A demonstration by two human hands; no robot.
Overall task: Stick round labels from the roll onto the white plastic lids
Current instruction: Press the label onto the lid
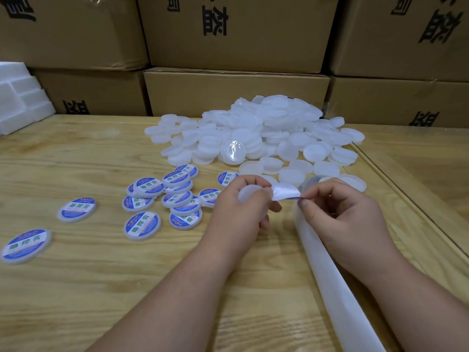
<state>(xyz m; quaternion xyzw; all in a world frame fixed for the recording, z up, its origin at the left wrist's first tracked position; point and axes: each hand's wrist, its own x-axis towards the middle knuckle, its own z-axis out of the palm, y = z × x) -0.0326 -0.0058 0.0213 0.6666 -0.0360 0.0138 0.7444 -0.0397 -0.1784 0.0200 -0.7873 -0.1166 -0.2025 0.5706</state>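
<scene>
— Where's the label [284,191] now?
— Between the hands, near the middle of the desk [76,288], white back turned up. The right hand [340,212] pinches its edge; the left hand [243,207] curls round one bare lid [250,194], probably tilted to meet it.
— Why is the strip there?
— The backing strip [330,270] runs under the right wrist toward the near edge, likely so labels peel close by.
— Counts?
— One label in hand, one lid held. Labelled lids [142,224] lie left of the hands, about fourteen, though stacked ones blur. The bare pile [266,133] by the far edge is too many to count.
</scene>
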